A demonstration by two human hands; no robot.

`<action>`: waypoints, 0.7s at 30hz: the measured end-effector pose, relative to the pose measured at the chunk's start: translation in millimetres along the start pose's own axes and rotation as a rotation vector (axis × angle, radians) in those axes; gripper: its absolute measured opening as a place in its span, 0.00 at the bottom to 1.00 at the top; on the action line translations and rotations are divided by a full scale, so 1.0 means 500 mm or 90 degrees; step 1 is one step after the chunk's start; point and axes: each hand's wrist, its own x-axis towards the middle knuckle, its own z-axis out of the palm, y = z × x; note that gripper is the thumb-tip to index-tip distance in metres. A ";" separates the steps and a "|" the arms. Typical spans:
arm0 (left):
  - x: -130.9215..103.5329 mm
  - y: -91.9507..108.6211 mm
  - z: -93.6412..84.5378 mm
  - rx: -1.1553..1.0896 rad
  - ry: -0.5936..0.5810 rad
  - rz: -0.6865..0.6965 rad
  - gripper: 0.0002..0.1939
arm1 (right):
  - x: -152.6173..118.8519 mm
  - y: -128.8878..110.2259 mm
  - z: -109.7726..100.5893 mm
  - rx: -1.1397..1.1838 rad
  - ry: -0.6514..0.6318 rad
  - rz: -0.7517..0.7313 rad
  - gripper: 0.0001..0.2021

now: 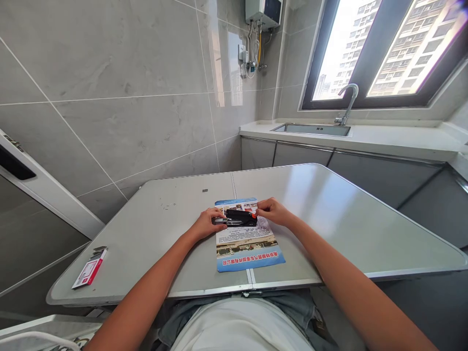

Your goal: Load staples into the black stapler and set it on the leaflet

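Observation:
A black stapler (241,218) lies sideways across a printed leaflet (250,262) on the table. Bare metal shows at the stapler's left end, and a red-orange piece at its right end. My left hand (207,223) grips the metal end, with thumb and fingers on either side of it. At the opposite end, my right hand (273,211) pinches the stapler by the red-orange piece. Both hands hide parts of the two ends. Blue bands and a strip picturing buildings mark the leaflet, whose large red characters sit along its near edge.
The folding table (329,234) has a seam down its middle. Near its left edge lies a red and white box (89,268). A short dark strip (205,190) and several tiny bits (169,205) lie farther back. Beyond stands a counter with a sink (312,129).

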 end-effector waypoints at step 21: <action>-0.005 0.015 -0.003 0.021 -0.002 -0.013 0.15 | 0.005 -0.014 0.085 -0.173 -0.004 -0.089 0.19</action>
